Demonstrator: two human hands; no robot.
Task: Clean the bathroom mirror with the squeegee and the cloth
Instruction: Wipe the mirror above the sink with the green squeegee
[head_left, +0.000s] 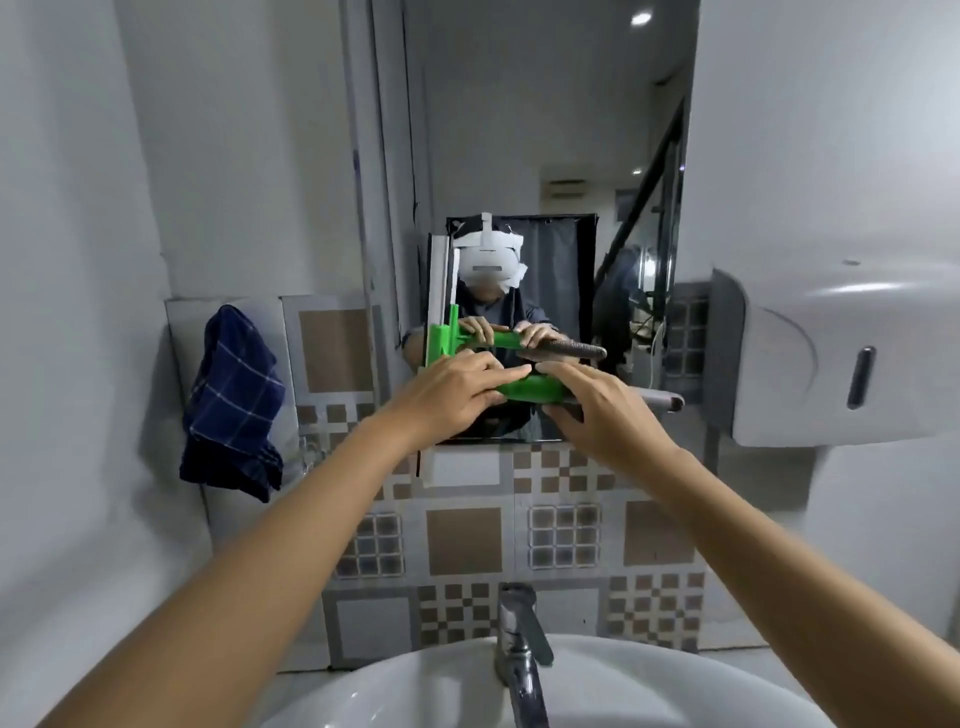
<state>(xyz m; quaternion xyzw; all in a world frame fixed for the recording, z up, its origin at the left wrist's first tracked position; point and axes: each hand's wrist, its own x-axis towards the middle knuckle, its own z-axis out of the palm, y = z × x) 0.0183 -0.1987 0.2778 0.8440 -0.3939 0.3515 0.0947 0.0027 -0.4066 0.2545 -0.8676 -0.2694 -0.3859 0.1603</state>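
Observation:
The mirror hangs on the wall above the basin. A green squeegee is held sideways against its lower part, blade end at the left edge and standing upright. My left hand grips the green handle near the blade. My right hand grips the handle where it meets a grey pole that sticks out to the right. A dark blue checked cloth hangs on the wall at the left, apart from both hands. The mirror reflects the hands and the squeegee.
A white basin with a chrome tap sits below my arms. A grey paper dispenser juts from the right wall next to the pole's end. Patterned tiles cover the wall under the mirror.

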